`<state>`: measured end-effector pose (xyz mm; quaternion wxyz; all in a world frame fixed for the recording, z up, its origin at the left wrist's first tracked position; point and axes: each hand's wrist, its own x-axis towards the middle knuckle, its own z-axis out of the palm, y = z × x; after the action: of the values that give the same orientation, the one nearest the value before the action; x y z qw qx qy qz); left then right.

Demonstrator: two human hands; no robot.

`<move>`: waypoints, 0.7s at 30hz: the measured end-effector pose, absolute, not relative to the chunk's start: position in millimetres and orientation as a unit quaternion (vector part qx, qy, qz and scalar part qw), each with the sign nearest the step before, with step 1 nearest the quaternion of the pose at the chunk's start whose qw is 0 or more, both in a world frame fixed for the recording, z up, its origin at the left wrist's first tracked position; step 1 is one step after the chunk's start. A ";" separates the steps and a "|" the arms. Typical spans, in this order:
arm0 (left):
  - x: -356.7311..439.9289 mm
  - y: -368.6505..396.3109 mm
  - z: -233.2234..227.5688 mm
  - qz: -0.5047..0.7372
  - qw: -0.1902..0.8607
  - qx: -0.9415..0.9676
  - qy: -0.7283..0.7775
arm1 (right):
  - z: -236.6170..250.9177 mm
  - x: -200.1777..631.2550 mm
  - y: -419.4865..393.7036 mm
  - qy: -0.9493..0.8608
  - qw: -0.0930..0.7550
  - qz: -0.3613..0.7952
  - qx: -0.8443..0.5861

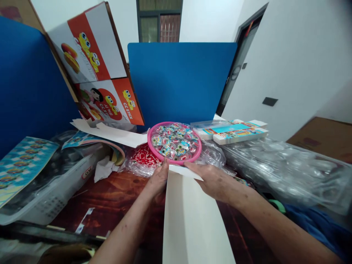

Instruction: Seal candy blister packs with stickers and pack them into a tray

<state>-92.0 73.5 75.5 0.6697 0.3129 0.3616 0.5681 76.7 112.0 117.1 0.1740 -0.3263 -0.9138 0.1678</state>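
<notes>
Centre frame: pink bowl (174, 142) heaped with wrapped sweets (176, 141). Just below — white box (189, 216), left hand (158, 179) and right hand (213, 179) pinching its far flap, fingers closed on the card.

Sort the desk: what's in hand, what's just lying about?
In hand: white card, held at its far end by left hand and right hand; pink tray of small packets right beyond.

Lying about: printed cartons, white basket, flat boxes, plastic bags.
</notes>
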 end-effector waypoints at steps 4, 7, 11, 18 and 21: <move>-91.8 71.7 83.4 0.559 0.687 0.307 0.349 | 125.8 73.2 105.7 -0.902 0.213 0.204 -0.315; -93.6 70.1 86.1 0.548 0.686 0.323 0.352 | 134.9 74.0 107.2 -0.857 0.163 0.412 -0.262; -95.1 68.7 85.5 0.548 0.685 0.321 0.358 | 144.5 74.6 117.2 -0.849 0.068 0.454 -0.263; -92.1 63.9 91.7 0.514 0.731 0.301 0.332 | 174.4 49.8 112.7 -0.935 -0.097 0.071 -0.333; -92.9 64.7 93.6 0.521 0.724 0.307 0.332 | 183.4 34.8 109.2 -0.924 -0.125 -0.038 -0.359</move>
<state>-92.9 64.7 93.6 0.7239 0.3067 0.3319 0.5213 34.8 109.2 183.4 -0.1251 -0.3593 -0.9240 -0.0381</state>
